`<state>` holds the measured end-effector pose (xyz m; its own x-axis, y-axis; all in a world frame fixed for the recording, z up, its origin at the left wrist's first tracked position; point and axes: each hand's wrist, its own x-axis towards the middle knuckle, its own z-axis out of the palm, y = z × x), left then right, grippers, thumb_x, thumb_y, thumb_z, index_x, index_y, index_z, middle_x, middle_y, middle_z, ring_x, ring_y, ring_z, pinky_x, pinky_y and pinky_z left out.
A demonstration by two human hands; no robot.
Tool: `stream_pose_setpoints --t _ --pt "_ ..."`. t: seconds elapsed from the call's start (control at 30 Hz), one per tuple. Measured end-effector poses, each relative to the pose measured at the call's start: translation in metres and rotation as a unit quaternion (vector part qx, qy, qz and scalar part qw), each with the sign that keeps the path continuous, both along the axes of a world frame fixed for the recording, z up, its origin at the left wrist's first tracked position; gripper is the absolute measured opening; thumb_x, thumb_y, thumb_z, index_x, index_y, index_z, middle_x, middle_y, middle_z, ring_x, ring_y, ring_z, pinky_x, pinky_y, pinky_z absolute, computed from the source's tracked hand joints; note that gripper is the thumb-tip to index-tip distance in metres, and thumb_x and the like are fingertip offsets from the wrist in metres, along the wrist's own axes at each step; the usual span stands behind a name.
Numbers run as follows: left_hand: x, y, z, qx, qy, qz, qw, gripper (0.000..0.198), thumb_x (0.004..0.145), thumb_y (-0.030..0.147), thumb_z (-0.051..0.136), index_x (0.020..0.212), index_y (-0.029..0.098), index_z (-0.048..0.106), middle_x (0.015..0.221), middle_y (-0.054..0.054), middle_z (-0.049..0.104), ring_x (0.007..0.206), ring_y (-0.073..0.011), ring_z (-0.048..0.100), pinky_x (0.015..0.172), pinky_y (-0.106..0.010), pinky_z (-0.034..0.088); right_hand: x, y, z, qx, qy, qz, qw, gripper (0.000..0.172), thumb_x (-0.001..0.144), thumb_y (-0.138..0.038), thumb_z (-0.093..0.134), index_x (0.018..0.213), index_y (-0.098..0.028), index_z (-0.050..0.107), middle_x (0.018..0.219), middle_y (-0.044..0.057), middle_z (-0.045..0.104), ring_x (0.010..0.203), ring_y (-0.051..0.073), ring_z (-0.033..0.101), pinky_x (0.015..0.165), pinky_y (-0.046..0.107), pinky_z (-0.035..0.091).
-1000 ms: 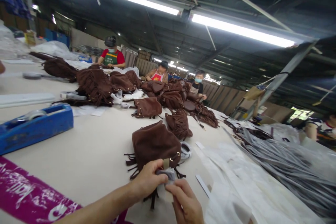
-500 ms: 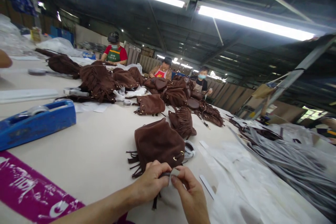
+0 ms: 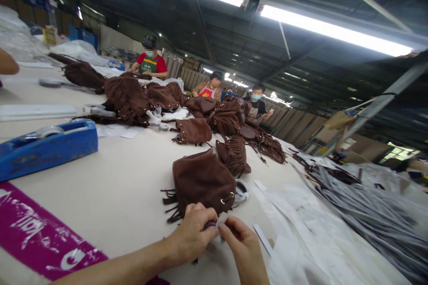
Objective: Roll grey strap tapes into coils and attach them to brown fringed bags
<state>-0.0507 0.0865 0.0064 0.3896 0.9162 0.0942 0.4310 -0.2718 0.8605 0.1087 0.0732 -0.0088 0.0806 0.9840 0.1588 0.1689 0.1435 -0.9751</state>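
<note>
My left hand (image 3: 190, 234) is closed on a dark brown strap (image 3: 209, 224), whose short end shows between thumb and fingers. My right hand (image 3: 243, 240) pinches a small whitish strip (image 3: 222, 218) against that end; whether it is tape or paper I cannot tell. The two hands nearly touch, over the table. Just beyond them lies a brown drawstring bag (image 3: 202, 182) with fringe on its left and gold eyelets on its right. A dark piece hangs below my left hand, mostly hidden.
A blue tape dispenser (image 3: 50, 147) and a purple printed sheet (image 3: 36, 236) lie left. Brown fringed bags (image 3: 125, 100) are heaped across the table (image 3: 133, 178). White sheets (image 3: 301, 227) and grey straps (image 3: 354, 205) lie right. Three people (image 3: 150, 60) work beyond; someone's arm (image 3: 7, 62) shows far left.
My right hand has shifted slightly, and the whitish strip now stands more upright at the strap's end. My left hand keeps its grip. The view has tilted a little.
</note>
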Motion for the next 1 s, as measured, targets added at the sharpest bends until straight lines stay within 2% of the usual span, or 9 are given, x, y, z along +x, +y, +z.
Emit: stream_pose_setpoints --t 0.07,0.17,0.3,0.4,0.6,0.7,0.83,1.0 --pt "0.000 -0.001 -0.001 0.018 0.003 -0.002 1.000 0.008 0.079 0.026 0.052 0.075 0.020 0.056 0.084 -0.002 0.050 0.094 -0.0219 0.044 0.086 -0.034 0.030 0.001 -0.002 0.004 -0.005 -0.046 0.036 0.998 0.024 0.072 -0.042 0.071 0.075 -0.017 0.071 0.067 0.001 0.065 0.070 0.021 0.061 0.066 0.028 0.051" --pt "0.000 -0.003 -0.003 0.039 0.013 0.001 0.999 0.008 0.080 0.026 0.053 0.076 0.020 0.056 0.084 -0.002 0.051 0.092 -0.0217 0.044 0.086 -0.034 0.029 0.002 -0.004 0.004 0.003 -0.076 0.035 0.996 0.025 0.075 -0.042 0.068 0.067 -0.019 0.069 0.062 0.000 0.062 0.065 0.019 0.058 0.062 0.026 0.048" --pt "0.000 -0.003 -0.004 0.039 0.018 0.005 0.999 0.006 0.078 0.025 0.053 0.076 0.020 0.057 0.085 -0.003 0.052 0.094 -0.0220 0.045 0.086 -0.034 0.030 0.007 -0.003 -0.010 0.020 -0.103 0.028 0.994 0.022 0.079 -0.040 0.065 0.071 -0.019 0.068 0.066 0.000 0.064 0.067 0.019 0.057 0.063 0.025 0.047" --pt "-0.001 -0.001 0.002 0.022 0.025 -0.008 0.999 0.008 0.078 0.026 0.052 0.074 0.020 0.056 0.083 -0.003 0.052 0.095 -0.0228 0.046 0.087 -0.035 0.031 0.009 -0.001 -0.019 0.039 -0.127 0.018 0.991 0.022 0.082 -0.040 0.062 0.074 -0.020 0.066 0.069 0.000 0.064 0.068 0.019 0.058 0.063 0.025 0.046" --pt "-0.005 0.005 0.011 -0.023 0.039 -0.047 0.998 0.013 0.076 0.025 0.047 0.065 0.019 0.051 0.076 -0.001 0.048 0.093 -0.0239 0.046 0.088 -0.037 0.030 0.000 -0.003 -0.014 0.113 -0.156 -0.023 0.981 0.020 0.085 -0.036 0.060 0.072 -0.022 0.063 0.068 -0.003 0.061 0.066 0.016 0.056 0.063 0.024 0.045" --pt "-0.005 0.008 0.008 -0.046 0.010 -0.037 0.998 0.015 0.076 0.028 0.047 0.064 0.021 0.052 0.074 -0.001 0.049 0.093 -0.0244 0.045 0.088 -0.037 0.030 -0.004 -0.004 -0.006 0.190 -0.190 0.009 0.963 0.016 0.089 -0.029 0.056 0.079 -0.023 0.067 0.076 0.000 0.064 0.073 0.017 0.059 0.069 0.026 0.047" --pt "-0.003 0.008 0.004 -0.052 -0.004 -0.018 0.998 0.017 0.076 0.030 0.047 0.063 0.020 0.053 0.075 -0.002 0.050 0.092 -0.0245 0.045 0.087 -0.036 0.030 -0.002 -0.007 0.002 0.278 -0.250 0.065 0.925 0.023 0.090 -0.015 0.050 0.090 -0.025 0.070 0.087 0.003 0.065 0.084 0.018 0.062 0.076 0.027 0.051" --pt "-0.004 0.007 0.004 -0.052 -0.016 -0.025 0.998 0.015 0.073 0.029 0.047 0.063 0.021 0.054 0.074 -0.001 0.051 0.091 -0.0235 0.045 0.089 -0.035 0.031 0.002 -0.012 0.001 0.337 -0.303 0.069 0.889 0.030 0.088 -0.008 0.048 0.102 -0.027 0.067 0.095 0.006 0.067 0.093 0.020 0.063 0.080 0.030 0.054"
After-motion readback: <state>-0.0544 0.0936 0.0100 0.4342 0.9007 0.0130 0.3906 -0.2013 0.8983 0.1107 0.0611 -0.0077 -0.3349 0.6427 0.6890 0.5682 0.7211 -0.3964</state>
